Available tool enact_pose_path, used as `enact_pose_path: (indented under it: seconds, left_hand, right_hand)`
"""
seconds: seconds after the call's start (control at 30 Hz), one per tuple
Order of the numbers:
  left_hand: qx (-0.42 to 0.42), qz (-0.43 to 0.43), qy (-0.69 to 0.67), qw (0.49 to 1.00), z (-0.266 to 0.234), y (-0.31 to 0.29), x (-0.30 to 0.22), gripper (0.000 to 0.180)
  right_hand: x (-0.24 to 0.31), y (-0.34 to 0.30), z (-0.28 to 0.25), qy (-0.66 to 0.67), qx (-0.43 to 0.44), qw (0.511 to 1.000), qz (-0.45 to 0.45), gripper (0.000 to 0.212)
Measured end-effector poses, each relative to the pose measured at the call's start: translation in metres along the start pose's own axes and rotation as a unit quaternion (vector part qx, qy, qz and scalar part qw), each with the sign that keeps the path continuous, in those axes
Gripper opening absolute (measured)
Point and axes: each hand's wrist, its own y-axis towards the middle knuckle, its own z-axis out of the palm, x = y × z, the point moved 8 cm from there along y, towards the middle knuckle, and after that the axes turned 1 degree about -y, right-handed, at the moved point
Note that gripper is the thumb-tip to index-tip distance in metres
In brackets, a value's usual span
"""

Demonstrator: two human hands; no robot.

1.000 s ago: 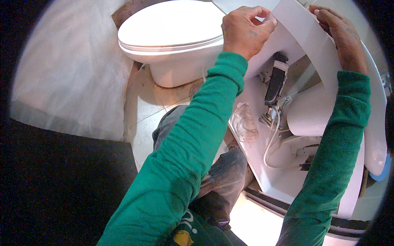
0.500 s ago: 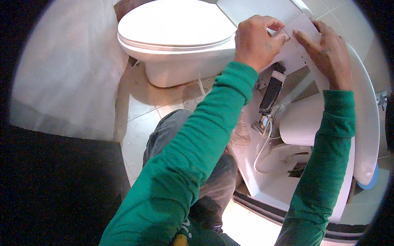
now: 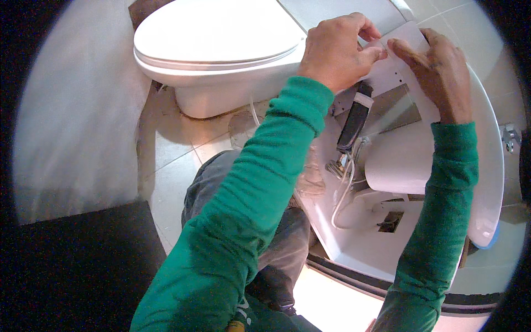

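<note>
Pale floor tiles (image 3: 171,169) are seen at left. At upper right, a white panel (image 3: 406,34), slanting down rightward, is partly covered by the nearer right hand (image 3: 442,69), fingers spread; leftward, the left hand (image 3: 342,48) is curled, fingertips slightly apart. Whether anything is held cannot be told.

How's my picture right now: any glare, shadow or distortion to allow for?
Head view, throughout: glare bleaches the toilet lid; the right hand looks dimmer than the left hand; floor tiles beside the toilet base lie partly in shadow; the dark surface at lower left is grainy; the dark rail looks bent by the fisheye; corners are black.
</note>
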Motion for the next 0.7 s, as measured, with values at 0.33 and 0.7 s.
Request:
enact_pose_path:
  seconds: [0.33,0.7]
  left_hand:
    - [0.033,0.01,0.01,0.999,0.001,0.009,-0.006,0.028]
    - [0.05,0.005,0.002,0.999,-0.003,0.014,-0.01,0.027]
  right_hand:
    - [0.001,0.0,-0.002,0.042,0.043,0.998,0.019,0.058]
    - [0.015,-0.002,-0.006,-0.021,-0.008,0.995,-0.092,0.055]
